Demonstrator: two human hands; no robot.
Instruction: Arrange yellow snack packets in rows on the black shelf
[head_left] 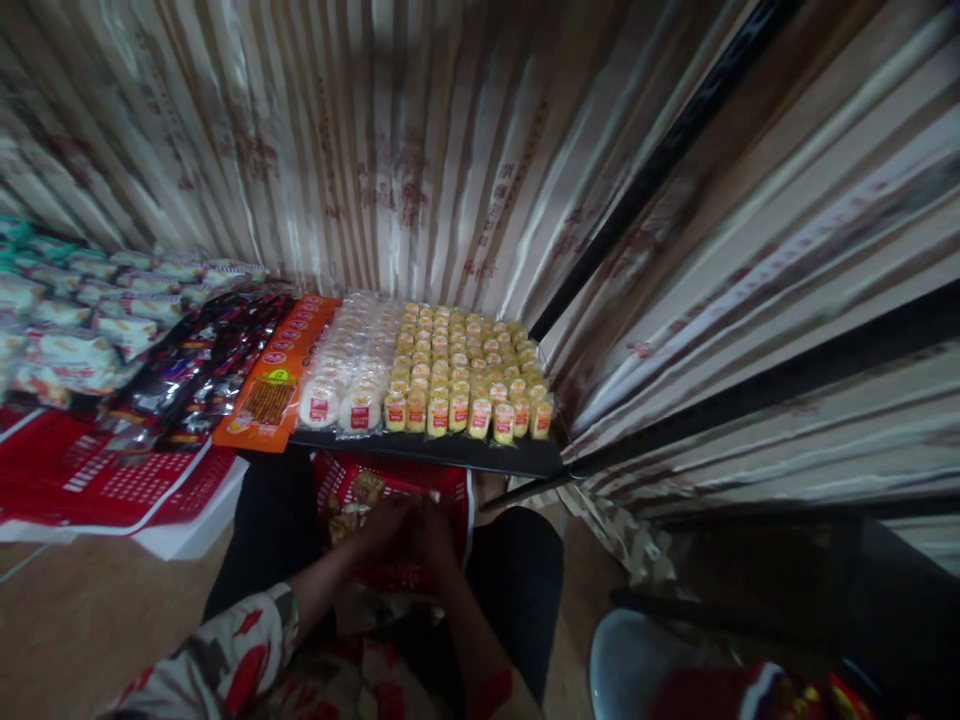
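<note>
My left hand (386, 525) and my right hand (433, 528) are close together between my knees, over a red basket (456, 490). Both have their fingers drawn in. What they pinch, if anything, is lost in the dark and blur. Gold-coloured wrapped pieces (360, 497) lie in the basket just left of my hands. Above them, a black shelf (450, 455) carries rows of small yellow wrapped cakes (459, 412) with red labels, and round white wrapped cakes (360, 408) beside them.
An orange snack packet (266, 400), dark shiny packets (202, 370) and white packets (75, 355) continue to the left. A red perforated crate (112, 480) sits below them. Patterned curtains and a black diagonal pole (637, 195) stand behind. A pale stool (622, 660) is at lower right.
</note>
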